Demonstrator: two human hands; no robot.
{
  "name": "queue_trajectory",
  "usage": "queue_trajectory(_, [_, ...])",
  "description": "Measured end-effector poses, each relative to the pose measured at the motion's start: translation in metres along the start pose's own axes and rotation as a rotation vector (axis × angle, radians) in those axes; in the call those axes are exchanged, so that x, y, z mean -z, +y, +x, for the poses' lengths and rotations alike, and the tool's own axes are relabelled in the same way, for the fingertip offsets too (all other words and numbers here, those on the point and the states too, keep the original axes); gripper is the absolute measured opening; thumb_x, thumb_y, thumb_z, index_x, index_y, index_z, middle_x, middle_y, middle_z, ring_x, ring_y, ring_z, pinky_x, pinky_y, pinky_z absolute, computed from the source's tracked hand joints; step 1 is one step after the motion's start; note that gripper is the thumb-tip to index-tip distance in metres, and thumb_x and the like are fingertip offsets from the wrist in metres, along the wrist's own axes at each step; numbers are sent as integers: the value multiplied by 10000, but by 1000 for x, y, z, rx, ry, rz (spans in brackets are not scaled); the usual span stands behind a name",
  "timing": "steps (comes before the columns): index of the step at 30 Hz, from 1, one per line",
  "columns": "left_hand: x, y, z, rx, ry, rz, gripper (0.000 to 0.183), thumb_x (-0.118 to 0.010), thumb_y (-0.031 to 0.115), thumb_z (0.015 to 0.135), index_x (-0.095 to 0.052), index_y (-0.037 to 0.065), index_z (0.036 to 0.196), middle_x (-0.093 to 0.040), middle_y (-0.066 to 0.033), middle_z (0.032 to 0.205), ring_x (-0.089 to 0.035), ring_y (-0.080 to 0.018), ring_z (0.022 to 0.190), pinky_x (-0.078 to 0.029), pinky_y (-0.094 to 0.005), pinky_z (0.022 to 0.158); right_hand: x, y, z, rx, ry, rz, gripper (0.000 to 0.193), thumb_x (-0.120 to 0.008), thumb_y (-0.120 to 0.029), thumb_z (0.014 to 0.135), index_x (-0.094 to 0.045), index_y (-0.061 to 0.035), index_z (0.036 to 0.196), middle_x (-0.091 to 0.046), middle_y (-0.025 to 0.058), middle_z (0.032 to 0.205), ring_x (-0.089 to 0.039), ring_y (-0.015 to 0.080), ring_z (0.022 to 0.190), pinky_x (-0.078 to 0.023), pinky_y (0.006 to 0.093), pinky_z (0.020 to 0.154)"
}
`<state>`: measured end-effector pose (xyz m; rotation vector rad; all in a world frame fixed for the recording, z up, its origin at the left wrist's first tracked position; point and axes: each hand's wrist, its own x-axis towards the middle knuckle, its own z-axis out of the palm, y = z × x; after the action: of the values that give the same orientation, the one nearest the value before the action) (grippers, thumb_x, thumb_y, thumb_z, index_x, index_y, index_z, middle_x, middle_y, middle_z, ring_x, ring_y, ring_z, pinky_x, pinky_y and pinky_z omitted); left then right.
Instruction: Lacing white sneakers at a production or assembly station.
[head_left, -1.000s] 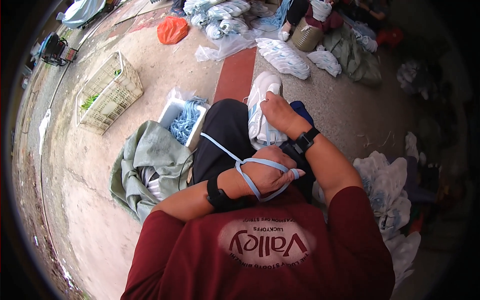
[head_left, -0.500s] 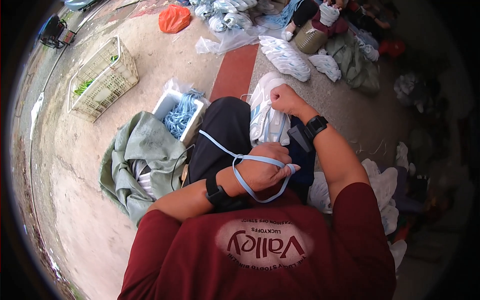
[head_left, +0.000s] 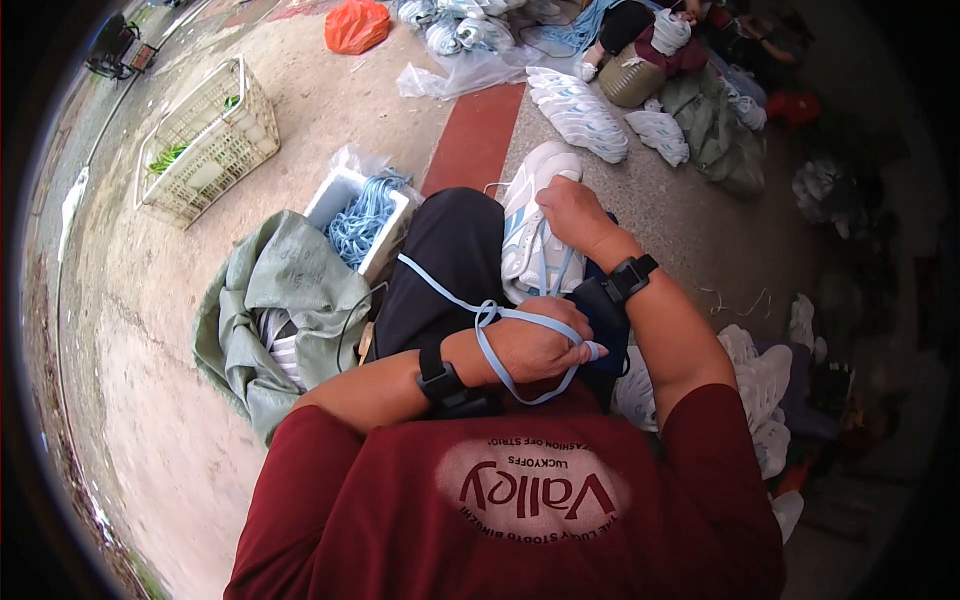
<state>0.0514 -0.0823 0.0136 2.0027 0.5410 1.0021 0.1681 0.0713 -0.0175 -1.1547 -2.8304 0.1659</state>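
A white sneaker (head_left: pixel 522 232) with light blue trim lies in my lap, its toe pointing away from me. My right hand (head_left: pixel 578 214) is closed against the sneaker's upper, near the toe; whatever its fingers pinch is hidden. Closer to my body, my left hand (head_left: pixel 545 342) grips a flat light blue shoelace (head_left: pixel 440 288). One loop of the lace hangs around that hand and a tail trails over my left thigh. Blue lace strands also run between the sneaker's opening and my left hand.
A white box of blue laces (head_left: pixel 392 228) and a grey-green sack (head_left: pixel 300 275) sit at my left, before a cream crate (head_left: pixel 225 150). More white sneakers (head_left: pixel 580 112) lie ahead, others (head_left: pixel 765 390) by my right side. Another person's hand (head_left: pixel 690 10) works at the top right.
My right hand has shifted slightly down and left along the sneaker. Blue lace strands now show more plainly between the sneaker and my left hand, which still holds the looped lace.
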Motion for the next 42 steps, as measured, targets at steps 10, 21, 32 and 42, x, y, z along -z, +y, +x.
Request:
queue_trajectory(10, [3, -3, 1, 19, 7, 52, 338, -550, 220, 845, -517, -6, 595, -507, -175, 592, -503, -372, 626, -407, -435, 603, 5, 23, 16, -114, -173, 265, 37, -566, -19, 736, -588, -7, 708, -583, 136, 821, -568, 231, 678, -452, 330, 618])
queue_trajectory(21, [-25, 24, 9, 109, -253, -602, 466, -426, 269, 951, -386, -47, 611, -297, -131, 526, -271, -242, 487, -282, -362, 479, -26, 18, 22, -153, -68, 195, 168, -600, -192, 754, -600, -25, 753, -605, 126, 748, -570, 251, 686, -443, 337, 640])
queue_trajectory(32, [-9, 55, 16, -160, -88, -97, 336, -515, 214, 880, -460, 17, 613, -445, -133, 618, -453, -328, 625, -360, -391, 606, -19, 37, 8, -387, 68, 1082, 137, -602, -146, 795, -577, -45, 706, -631, 52, 767, -546, 134, 618, -453, 249, 615])
queue_trajectory(42, [12, 74, 14, -137, 11, 376, 181, -642, 229, 754, -610, 55, 713, -512, -76, 726, -504, -266, 760, -383, -375, 687, -31, 26, -69, -199, 459, 525, 126, -598, -45, 748, -611, -9, 868, -590, 119, 747, -570, 234, 662, -467, 318, 640])
